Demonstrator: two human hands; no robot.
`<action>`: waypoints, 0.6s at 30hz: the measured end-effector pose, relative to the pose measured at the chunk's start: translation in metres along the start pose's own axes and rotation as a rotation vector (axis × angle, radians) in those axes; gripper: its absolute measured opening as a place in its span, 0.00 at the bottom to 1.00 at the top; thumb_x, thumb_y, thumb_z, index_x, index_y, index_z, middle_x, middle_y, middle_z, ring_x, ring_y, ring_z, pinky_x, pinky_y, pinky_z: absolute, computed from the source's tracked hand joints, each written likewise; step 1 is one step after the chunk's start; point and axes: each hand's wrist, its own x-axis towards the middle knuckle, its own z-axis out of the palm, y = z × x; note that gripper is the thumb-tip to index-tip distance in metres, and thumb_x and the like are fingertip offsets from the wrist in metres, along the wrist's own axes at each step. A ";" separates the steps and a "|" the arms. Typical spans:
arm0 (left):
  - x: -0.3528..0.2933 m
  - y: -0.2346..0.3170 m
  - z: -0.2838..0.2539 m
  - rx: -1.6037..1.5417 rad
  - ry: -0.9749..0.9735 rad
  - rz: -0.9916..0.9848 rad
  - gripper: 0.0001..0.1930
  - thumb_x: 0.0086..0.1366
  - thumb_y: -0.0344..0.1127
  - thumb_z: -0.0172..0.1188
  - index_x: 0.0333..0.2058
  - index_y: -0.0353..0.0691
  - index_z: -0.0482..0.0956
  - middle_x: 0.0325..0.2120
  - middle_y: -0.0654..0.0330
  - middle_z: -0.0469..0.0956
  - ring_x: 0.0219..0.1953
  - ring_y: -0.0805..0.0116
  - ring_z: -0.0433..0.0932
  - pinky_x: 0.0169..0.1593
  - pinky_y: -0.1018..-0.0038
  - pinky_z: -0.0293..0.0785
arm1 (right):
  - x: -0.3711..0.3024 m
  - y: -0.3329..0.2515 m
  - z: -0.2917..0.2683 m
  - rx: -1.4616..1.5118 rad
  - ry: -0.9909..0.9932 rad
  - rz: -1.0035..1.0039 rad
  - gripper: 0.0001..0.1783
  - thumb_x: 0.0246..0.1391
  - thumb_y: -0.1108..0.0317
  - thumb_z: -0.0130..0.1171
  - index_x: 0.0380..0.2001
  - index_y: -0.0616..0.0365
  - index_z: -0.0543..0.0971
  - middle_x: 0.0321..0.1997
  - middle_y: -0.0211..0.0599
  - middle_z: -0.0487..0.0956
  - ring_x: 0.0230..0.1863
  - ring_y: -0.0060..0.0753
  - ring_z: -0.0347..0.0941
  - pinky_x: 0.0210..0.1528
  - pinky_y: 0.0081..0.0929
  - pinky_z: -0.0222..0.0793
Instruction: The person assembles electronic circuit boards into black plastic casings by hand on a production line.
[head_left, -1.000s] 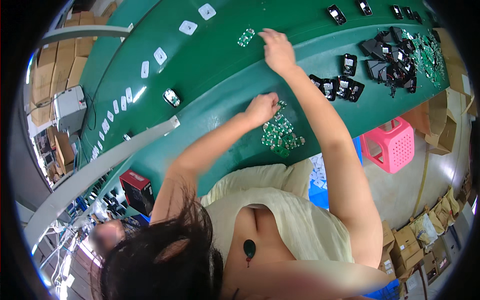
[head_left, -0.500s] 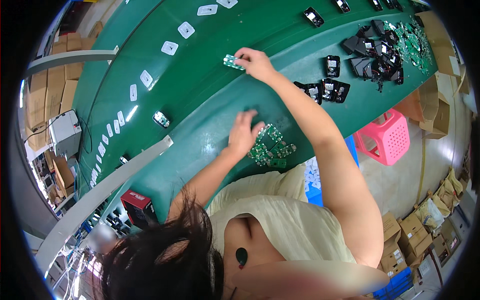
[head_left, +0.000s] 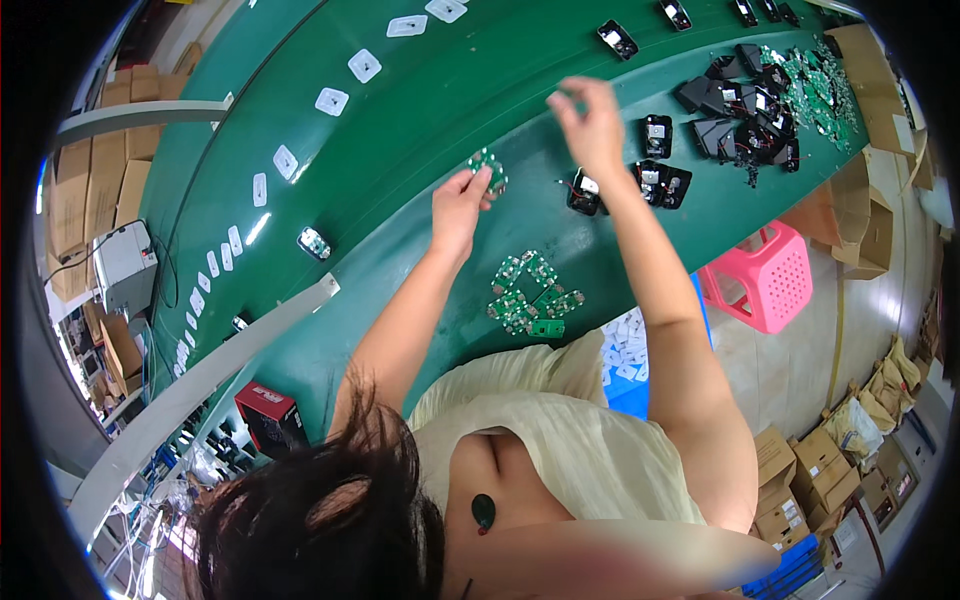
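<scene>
My left hand (head_left: 458,212) pinches a green circuit board (head_left: 484,165) over the edge of the green bench. Farther right, my right hand (head_left: 592,130) is raised with thumb and fingers apart, and I see nothing in it. Just below that hand sits an open black plastic housing (head_left: 583,192) with a thin wire. More black housings (head_left: 655,183) stand side by side to its right, and another housing (head_left: 656,135) lies behind them. Between my forearms, nearer my body, rests a loose pile of green circuit boards (head_left: 512,308).
Black casings (head_left: 735,98) and small green boards (head_left: 820,95) are heaped at the far right. White covers (head_left: 332,101) and a filled housing (head_left: 313,243) sit on the green belt (head_left: 400,130). A metal rail (head_left: 250,338) crosses at left, near a red-black box (head_left: 270,415). A pink stool (head_left: 768,280) stands right.
My right hand has moved right from the belt to above the black housings, without the board it held. My left hand has left the pile and moved up, now holding a board.
</scene>
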 end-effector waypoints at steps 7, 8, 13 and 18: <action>-0.022 -0.039 -0.014 0.023 -0.053 -0.113 0.11 0.56 0.26 0.54 0.36 0.34 0.63 0.23 0.57 0.73 0.21 0.73 0.74 0.20 0.80 0.69 | 0.074 0.094 0.013 -0.439 0.048 0.291 0.28 0.39 0.61 0.63 0.46 0.51 0.65 0.45 0.45 0.68 0.45 0.49 0.65 0.48 0.42 0.60; -0.022 -0.045 -0.018 0.099 -0.088 -0.140 0.11 0.57 0.25 0.53 0.38 0.34 0.62 0.23 0.57 0.73 0.20 0.73 0.74 0.20 0.80 0.69 | 0.077 0.105 0.020 -0.429 0.046 0.284 0.28 0.39 0.61 0.63 0.46 0.51 0.65 0.45 0.45 0.68 0.45 0.49 0.65 0.48 0.42 0.60; -0.044 -0.021 -0.018 0.057 -0.061 -0.101 0.08 0.59 0.25 0.45 0.37 0.30 0.69 0.27 0.56 0.73 0.20 0.72 0.75 0.20 0.80 0.68 | 0.068 0.112 0.019 -0.210 -0.117 0.072 0.14 0.37 0.68 0.62 0.32 0.49 0.74 0.43 0.43 0.71 0.43 0.46 0.67 0.42 0.38 0.65; -0.053 -0.015 -0.040 -0.231 -0.089 -0.207 0.14 0.63 0.35 0.47 0.42 0.31 0.69 0.37 0.55 0.72 0.34 0.68 0.75 0.36 0.77 0.72 | -0.001 -0.010 0.004 0.412 -0.366 -0.208 0.09 0.36 0.72 0.62 0.25 0.54 0.75 0.41 0.41 0.71 0.40 0.43 0.68 0.42 0.34 0.66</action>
